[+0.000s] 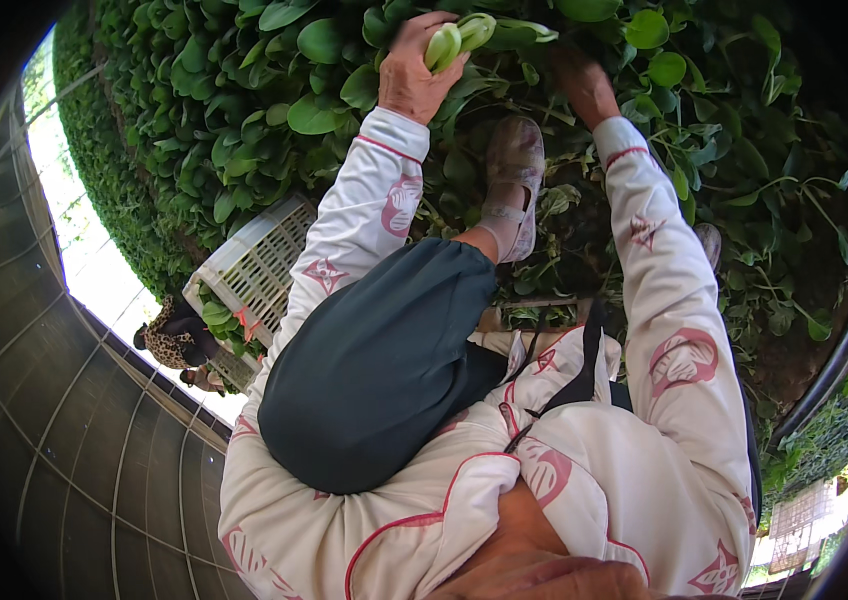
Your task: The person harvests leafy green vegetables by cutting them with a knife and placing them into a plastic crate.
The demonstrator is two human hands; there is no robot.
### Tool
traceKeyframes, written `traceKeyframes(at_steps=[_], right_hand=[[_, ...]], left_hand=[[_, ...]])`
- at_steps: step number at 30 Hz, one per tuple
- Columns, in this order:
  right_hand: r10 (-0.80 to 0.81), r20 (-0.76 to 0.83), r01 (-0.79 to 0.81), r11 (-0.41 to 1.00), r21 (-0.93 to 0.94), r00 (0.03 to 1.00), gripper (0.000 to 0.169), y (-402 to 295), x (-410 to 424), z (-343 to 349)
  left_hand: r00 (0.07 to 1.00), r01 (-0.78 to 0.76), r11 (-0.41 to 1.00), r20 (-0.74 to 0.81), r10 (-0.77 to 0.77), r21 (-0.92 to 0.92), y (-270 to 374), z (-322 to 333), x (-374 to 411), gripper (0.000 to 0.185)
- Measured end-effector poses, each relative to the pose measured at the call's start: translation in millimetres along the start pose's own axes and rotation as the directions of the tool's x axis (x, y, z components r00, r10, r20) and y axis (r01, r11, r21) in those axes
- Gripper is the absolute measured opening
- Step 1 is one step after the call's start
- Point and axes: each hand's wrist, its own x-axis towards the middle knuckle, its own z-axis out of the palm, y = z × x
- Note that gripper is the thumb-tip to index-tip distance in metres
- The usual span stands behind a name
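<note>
My left hand (420, 71) is closed around a small bunch of leafy greens (461, 41), whose pale green stem bases stick out past the thumb. The bunch looks like bok choy. To the right, my right hand (585, 82) reaches low among the plants; it is dark and blurred, and leaves hide its fingers. Whether it grips anything cannot be made out. Dense broad-leaved green plants (319, 112) grow around and beyond both hands. Between my forearms, my shoe (515, 187) rests on ground strewn with leaves and stems.
A white plastic crate (263, 259) stands left of my knee, with greens (221, 319) beside it. Farther left are other people (173, 334). A black pipe (836, 367) curves along the right, and pale crates (799, 525) stand at lower right. A ribbed greenhouse wall (94, 420) bends along the left.
</note>
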Motion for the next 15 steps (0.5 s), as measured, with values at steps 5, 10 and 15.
traceKeyframes(at_steps=[5, 10, 15], right_hand=[[0.564, 0.084, -0.303, 0.308, 0.902, 0.822, 0.046, -80, -20, -36], [0.575, 0.166, -0.173, -0.044, 0.984, 0.801, 0.038, -118, -19, -65], [0.657, -0.211, -0.05, 0.355, 0.934, 0.723, 0.022, -133, -46, -114]], left_hand=[[0.995, 0.058, 0.982, 0.086, -0.043, -0.181, 20, -10, -10, 0.038], [0.981, 0.152, 0.933, 0.164, -0.103, -0.327, 37, -5, -15, 0.031], [0.948, 0.318, 0.81, 0.168, -0.269, -0.493, 63, -23, -5, 0.037]])
